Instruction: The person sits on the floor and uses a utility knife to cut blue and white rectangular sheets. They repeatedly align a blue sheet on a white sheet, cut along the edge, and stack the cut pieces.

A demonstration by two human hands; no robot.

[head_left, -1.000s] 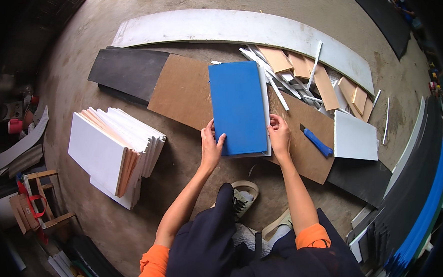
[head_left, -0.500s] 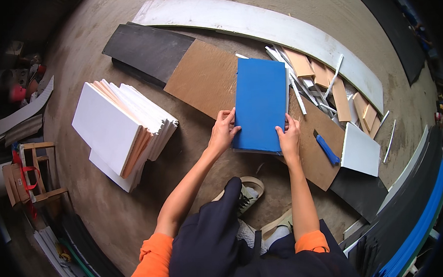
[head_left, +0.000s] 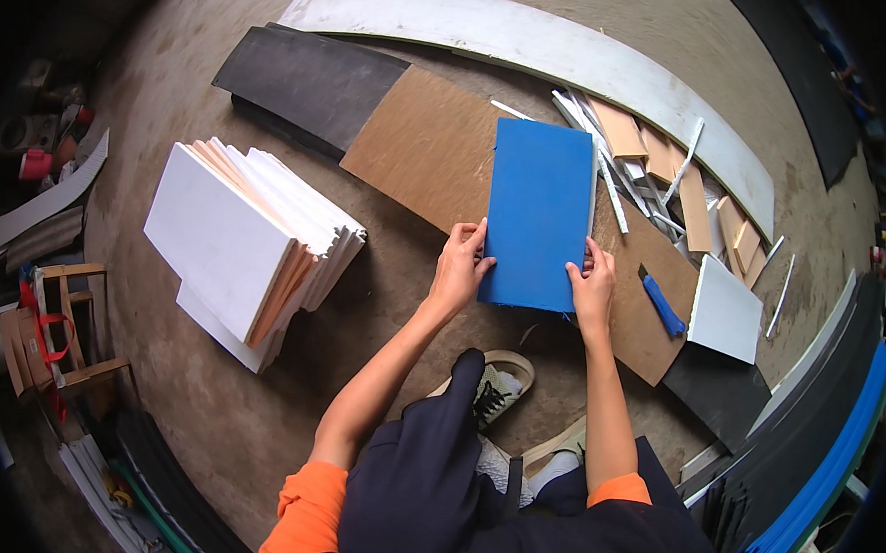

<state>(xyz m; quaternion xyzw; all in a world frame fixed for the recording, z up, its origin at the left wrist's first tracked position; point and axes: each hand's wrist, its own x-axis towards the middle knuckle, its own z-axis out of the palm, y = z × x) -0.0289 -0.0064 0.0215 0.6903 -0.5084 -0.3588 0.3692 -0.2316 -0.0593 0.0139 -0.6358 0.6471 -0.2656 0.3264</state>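
Between my two hands is a blue rectangular foam-like board (head_left: 540, 211), above a brown board (head_left: 426, 142). My left hand (head_left: 462, 267) pinches its left edge near the lower corner. The right edge is gripped by my right hand (head_left: 594, 284), thumb on top. A pale edge shows along the blue board's right side; what lies under it is mostly hidden. To the right of my right hand, a blue-handled utility knife (head_left: 663, 303) rests on the brown board. Beside the knife is a small white sheet (head_left: 725, 310).
At left stands a stack of white and tan boards (head_left: 231, 243). Offcut strips (head_left: 695, 203) lie heaped at the right, along a long white panel (head_left: 551, 50). A black board (head_left: 313, 83) is at the far end. Black and blue sheets (head_left: 842, 426) line the lower right.
The blue board and both hands have shifted slightly right in the picture, as has most of the scene. The pale edge below the board's near side no longer shows.
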